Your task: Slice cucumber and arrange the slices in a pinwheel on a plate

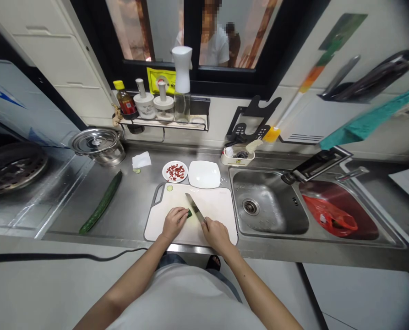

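On the white cutting board (204, 234) my left hand (174, 223) is closed, its fingers pressed on a short dark-green piece of cucumber (189, 213). Most of that piece is hidden under the fingertips. My right hand (216, 234) grips the handle of a kitchen knife (194, 207). The blade points away to the upper left, just right of the cucumber piece; I cannot tell whether they touch. One pale round cucumber slice (170, 188) lies near the board's far left corner. Beyond the board stand a white plate (204, 174) and a small plate (165, 175) of chopped red bits.
A whole cucumber (101, 203) lies on the steel counter at left, near a lidded pot (99, 145) and a white paper (141, 160). To the right is a sink (269, 220) with a red bag (329, 217) in its second basin. Bottles stand on a shelf (200, 123) behind.
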Available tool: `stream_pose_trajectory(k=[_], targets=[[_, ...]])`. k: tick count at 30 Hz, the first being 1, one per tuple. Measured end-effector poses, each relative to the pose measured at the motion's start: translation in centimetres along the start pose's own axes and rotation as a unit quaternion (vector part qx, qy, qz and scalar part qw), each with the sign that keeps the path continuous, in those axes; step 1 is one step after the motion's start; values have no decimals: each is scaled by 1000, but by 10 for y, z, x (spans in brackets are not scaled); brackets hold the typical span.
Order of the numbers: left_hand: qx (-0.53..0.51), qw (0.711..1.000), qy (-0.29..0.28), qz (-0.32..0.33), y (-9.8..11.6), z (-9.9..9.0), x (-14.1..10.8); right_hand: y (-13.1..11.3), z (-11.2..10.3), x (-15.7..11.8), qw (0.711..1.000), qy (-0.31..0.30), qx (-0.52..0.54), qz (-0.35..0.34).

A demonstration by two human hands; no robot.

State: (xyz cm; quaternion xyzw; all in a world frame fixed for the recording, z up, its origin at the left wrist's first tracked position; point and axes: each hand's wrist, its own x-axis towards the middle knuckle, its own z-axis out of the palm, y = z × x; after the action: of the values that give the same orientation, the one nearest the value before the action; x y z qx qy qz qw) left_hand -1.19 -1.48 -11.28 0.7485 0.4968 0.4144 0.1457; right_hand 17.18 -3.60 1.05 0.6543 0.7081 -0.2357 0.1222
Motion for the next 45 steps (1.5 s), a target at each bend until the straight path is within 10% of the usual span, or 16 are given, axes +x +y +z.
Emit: stream_pose_trajectory(k=[45], targets=[[15,998,-23,52,1,1,-2,-2,2,-23,998,-61,-15,-15]])
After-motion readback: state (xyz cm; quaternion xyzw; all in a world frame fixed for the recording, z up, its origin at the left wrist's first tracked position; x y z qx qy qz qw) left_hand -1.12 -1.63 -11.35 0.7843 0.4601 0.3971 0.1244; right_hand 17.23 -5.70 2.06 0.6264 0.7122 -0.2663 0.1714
